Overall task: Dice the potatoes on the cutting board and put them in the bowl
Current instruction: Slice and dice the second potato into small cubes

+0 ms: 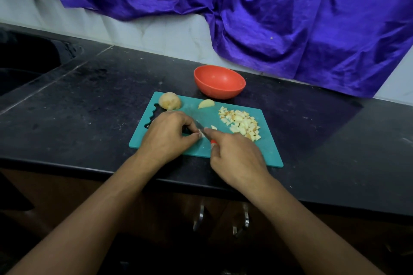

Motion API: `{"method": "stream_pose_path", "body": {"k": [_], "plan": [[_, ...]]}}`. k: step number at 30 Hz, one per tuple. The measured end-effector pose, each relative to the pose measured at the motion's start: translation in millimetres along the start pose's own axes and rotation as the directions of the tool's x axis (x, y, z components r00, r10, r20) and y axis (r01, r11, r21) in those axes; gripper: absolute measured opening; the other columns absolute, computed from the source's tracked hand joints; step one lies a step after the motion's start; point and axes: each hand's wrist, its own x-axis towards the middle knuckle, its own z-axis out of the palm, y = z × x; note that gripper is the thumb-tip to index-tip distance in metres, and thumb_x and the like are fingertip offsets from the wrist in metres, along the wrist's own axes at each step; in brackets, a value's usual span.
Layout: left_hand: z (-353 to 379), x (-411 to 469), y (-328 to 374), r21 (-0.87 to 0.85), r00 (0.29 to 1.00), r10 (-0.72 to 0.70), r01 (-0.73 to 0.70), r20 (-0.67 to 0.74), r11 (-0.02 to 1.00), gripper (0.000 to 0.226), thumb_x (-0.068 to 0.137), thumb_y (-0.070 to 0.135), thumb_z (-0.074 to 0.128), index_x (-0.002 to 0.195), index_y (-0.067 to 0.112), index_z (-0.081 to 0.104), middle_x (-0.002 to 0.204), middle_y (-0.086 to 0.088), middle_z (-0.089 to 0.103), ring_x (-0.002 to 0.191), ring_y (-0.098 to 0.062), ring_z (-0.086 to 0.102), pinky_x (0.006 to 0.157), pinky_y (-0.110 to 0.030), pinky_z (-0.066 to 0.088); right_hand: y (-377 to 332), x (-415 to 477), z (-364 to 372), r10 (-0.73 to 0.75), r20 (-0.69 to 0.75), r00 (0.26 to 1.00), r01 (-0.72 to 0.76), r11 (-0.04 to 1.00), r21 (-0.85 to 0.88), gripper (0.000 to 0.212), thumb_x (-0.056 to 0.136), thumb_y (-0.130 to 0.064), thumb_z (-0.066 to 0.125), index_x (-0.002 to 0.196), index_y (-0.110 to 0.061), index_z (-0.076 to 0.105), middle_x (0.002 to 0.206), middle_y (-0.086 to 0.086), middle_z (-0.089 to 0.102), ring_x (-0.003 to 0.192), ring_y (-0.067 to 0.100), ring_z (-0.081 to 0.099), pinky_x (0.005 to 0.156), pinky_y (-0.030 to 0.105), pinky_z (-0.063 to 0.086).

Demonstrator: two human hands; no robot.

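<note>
A teal cutting board [263,154] lies on the black counter. On its far left sits a whole peeled potato [169,100], and a potato wedge [206,103] lies near the far edge. A pile of diced potato [240,123] covers the right part. My left hand [167,135] pinches a small potato piece [201,134] against the board. My right hand [237,156] grips a knife [202,128] with an orange handle, blade over that piece. One loose cube [213,127] lies beside the blade. An orange bowl [219,81] stands empty just behind the board.
A sink [24,60] is set into the counter at the far left. Purple cloth [290,18] hangs over the tiled wall behind the bowl. Cabinet handles [223,219] show below the counter's front edge.
</note>
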Motion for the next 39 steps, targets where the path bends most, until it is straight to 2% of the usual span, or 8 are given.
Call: {"method": "stream_pose_path", "body": {"k": [6,12,17,21,26,33,36,39], "plan": [[0.4,0.5,-0.8,-0.013,1.0,-0.008,0.008,0.009,1.0,0.007,0.083,0.035,0.08,0.08,0.029,0.076,0.085,0.018,0.069,0.088,-0.002,0.063,0.086,-0.037,0.055,6.4,-9.0,4.8,-0.08,-0.023,0.996,0.077,0.99,-0.116,0.057,0.103,-0.027,0.043,0.158,-0.04,0.031,0.076,-0.01,0.043,0.075,0.014,0.049,0.067,0.035,0.042],[0.8,-0.3,-0.1,0.015,1.0,-0.01,0.01,-0.006,1.0,0.013,0.084,0.039,0.081,0.078,0.029,0.076,0.083,0.018,0.068,0.086,-0.003,0.061,0.083,-0.033,0.053,20.8,-20.4,8.8,0.027,-0.051,0.998,-0.026,0.999,0.032,0.05,0.105,-0.031,0.043,0.153,-0.046,0.039,0.082,-0.012,0.052,0.072,0.008,0.054,0.062,0.027,0.042],[-2.5,-3.3,-2.7,-0.009,1.0,-0.007,0.007,0.025,1.0,0.007,0.086,0.036,0.08,0.085,0.029,0.078,0.09,0.018,0.072,0.09,-0.001,0.064,0.088,-0.033,0.056,23.2,-12.1,4.8,0.063,-0.016,0.998,-0.057,0.967,0.247,0.046,0.105,-0.033,0.05,0.148,-0.047,0.047,0.124,-0.013,0.065,0.087,0.004,0.062,0.074,0.025,0.053],[-3.2,-6.2,-4.6,-0.016,1.0,-0.015,0.015,0.0,1.0,0.003,0.085,0.029,0.081,0.087,0.028,0.079,0.09,0.018,0.073,0.092,0.0,0.064,0.091,-0.036,0.056,12.1,-6.6,0.6,0.02,-0.029,0.999,-0.015,0.986,0.168,0.047,0.104,-0.033,0.047,0.149,-0.047,0.045,0.111,-0.005,0.068,0.087,0.011,0.057,0.07,0.031,0.044],[-2.2,-5.2,-6.6,-0.017,1.0,-0.009,0.009,-0.002,1.0,0.006,0.082,0.031,0.082,0.079,0.03,0.077,0.086,0.017,0.067,0.09,-0.004,0.061,0.084,-0.038,0.055,-4.9,-4.0,0.7,-0.022,-0.003,1.0,0.022,1.0,-0.011,0.05,0.105,-0.029,0.045,0.153,-0.042,0.04,0.112,0.002,0.066,0.099,0.022,0.061,0.079,0.038,0.051],[-3.4,-3.9,-6.0,-0.023,1.0,-0.02,0.02,0.012,1.0,0.007,0.082,0.029,0.082,0.078,0.031,0.076,0.086,0.017,0.066,0.089,-0.003,0.062,0.085,-0.038,0.056,2.8,-10.7,10.4,-0.116,-0.02,0.993,0.112,0.983,-0.145,0.062,0.101,-0.026,0.045,0.16,-0.038,0.027,0.086,-0.005,0.055,0.086,0.019,0.059,0.07,0.038,0.045],[-2.6,-4.3,-6.5,-0.018,0.999,-0.034,0.034,0.01,0.999,0.007,0.083,0.031,0.082,0.08,0.031,0.076,0.086,0.018,0.068,0.089,-0.002,0.063,0.087,-0.038,0.056,18.8,-19.1,6.7,-0.089,-0.024,0.996,0.087,0.994,-0.067,0.053,0.105,-0.031,0.043,0.155,-0.045,0.034,0.084,-0.012,0.053,0.075,0.009,0.053,0.067,0.033,0.045],[-3.5,-5.2,-7.1,-0.037,0.998,-0.06,0.061,0.021,0.997,0.005,0.084,0.035,0.08,0.084,0.033,0.076,0.09,0.021,0.069,0.092,0.0,0.063,0.09,-0.036,0.057,32.1,-16.9,6.1,-0.006,0.032,0.999,-0.003,0.966,0.258,0.044,0.105,-0.034,0.051,0.146,-0.05,0.048,0.107,-0.014,0.063,0.083,0.005,0.058,0.071,0.028,0.051]]}}
